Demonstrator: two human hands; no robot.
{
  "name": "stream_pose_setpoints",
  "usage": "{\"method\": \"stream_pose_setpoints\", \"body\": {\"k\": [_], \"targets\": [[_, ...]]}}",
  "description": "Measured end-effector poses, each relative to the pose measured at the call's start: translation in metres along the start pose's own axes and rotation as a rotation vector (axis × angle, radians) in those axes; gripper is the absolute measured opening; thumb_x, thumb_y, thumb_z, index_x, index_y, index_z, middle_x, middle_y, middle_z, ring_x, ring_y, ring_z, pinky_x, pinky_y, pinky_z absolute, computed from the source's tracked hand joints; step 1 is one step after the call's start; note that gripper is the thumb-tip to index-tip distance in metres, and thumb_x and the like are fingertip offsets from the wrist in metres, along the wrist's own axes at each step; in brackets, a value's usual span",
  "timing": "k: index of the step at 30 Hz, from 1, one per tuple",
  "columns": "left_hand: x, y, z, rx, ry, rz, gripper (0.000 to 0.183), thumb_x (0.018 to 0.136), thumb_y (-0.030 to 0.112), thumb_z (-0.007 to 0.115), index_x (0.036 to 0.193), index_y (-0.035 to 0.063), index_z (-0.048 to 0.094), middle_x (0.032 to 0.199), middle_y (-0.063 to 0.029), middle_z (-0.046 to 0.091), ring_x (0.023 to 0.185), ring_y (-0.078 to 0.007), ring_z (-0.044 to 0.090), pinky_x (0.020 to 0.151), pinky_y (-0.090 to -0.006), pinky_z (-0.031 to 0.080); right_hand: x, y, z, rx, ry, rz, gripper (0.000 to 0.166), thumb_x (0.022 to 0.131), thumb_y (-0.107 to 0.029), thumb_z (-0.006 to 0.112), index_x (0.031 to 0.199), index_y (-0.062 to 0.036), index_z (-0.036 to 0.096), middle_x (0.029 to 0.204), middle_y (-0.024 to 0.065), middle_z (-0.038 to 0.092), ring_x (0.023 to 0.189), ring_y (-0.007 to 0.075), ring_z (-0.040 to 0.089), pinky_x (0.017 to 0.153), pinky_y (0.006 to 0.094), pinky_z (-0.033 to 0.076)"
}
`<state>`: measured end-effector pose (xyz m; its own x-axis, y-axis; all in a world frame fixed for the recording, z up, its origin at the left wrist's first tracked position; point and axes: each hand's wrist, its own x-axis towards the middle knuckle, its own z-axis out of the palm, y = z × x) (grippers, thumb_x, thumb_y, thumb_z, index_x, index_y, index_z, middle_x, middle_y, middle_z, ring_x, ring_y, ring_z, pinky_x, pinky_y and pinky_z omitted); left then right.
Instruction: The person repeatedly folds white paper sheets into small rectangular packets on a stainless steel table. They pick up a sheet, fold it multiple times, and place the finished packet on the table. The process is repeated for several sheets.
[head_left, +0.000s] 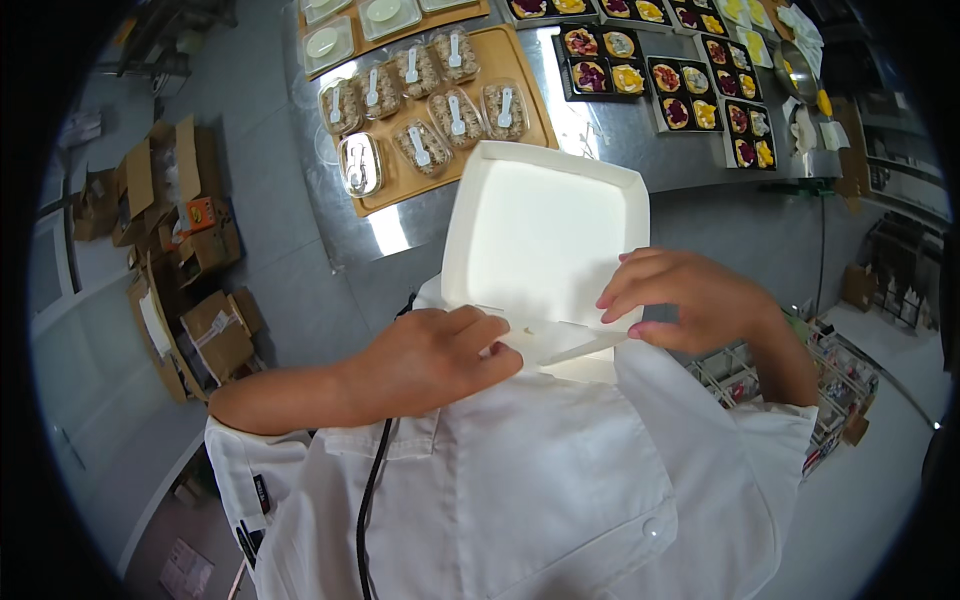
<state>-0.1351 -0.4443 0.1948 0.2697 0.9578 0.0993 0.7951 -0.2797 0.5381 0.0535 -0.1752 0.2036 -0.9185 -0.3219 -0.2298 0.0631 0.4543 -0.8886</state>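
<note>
A white paperboard box (551, 232) is held up in front of my chest, over the table's near edge. Its broad, shallow panel with raised sides faces me, and narrower folded flaps lie along its lower edge. My left hand (450, 360) pinches the lower left corner of the box, thumb against bent fingers. At the lower right, my right hand (682, 300) has its thumb and fingers around the edge of a partly folded flap (585, 347). Fingers hide some of the corner folds on both sides.
A wooden tray (536, 112) on the steel table (652, 169) carries several lidded plastic tubs (457, 116) with white spoons. To its right stand several black boxes (600, 64) of fruit tarts and a metal bowl (796, 71). Cardboard boxes (217, 337) crowd the floor at left.
</note>
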Motion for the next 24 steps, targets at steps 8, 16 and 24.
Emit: {"method": "stream_pose_setpoints", "body": {"k": [8, 16, 24], "targets": [[0.003, 0.008, 0.001, -0.152, -0.025, -0.193, 0.021, 0.082, 0.007, 0.065, 0.101, 0.0103, 0.059, 0.116, -0.0129, 0.064, 0.101, -0.0264, 0.068, 0.067, -0.0325, 0.061, 0.013, 0.004, 0.016, 0.226, 0.008, 0.117, 0.022, 0.088, -0.015, 0.071, 0.105, -0.003, 0.071, 0.099, 0.0099, 0.071, 0.09, 0.0262, 0.068, 0.079, 0.035, 0.053], [0.004, -0.004, -0.008, -0.814, -0.106, -0.59, 0.024, 0.096, 0.018, 0.061, 0.113, 0.0035, 0.051, 0.109, -0.0153, 0.061, 0.087, -0.0285, 0.068, 0.074, -0.0406, 0.055, 0.006, 0.03, 0.028, 0.468, 0.052, -0.089, 0.018, 0.088, -0.016, 0.071, 0.1, -0.0026, 0.072, 0.09, 0.0071, 0.071, 0.082, 0.0206, 0.068, 0.077, 0.0312, 0.052], [0.02, -0.02, 0.022, -0.39, -0.159, -0.614, 0.024, 0.093, 0.01, 0.063, 0.111, 0.0004, 0.051, 0.1, -0.0177, 0.054, 0.077, -0.0373, 0.065, 0.073, -0.0467, 0.052, 0.035, 0.023, 0.063, 0.043, 0.315, 0.161, 0.014, 0.087, -0.014, 0.072, 0.084, -0.001, 0.067, 0.082, 0.0116, 0.066, 0.069, 0.0275, 0.064, 0.065, 0.035, 0.05]]}}
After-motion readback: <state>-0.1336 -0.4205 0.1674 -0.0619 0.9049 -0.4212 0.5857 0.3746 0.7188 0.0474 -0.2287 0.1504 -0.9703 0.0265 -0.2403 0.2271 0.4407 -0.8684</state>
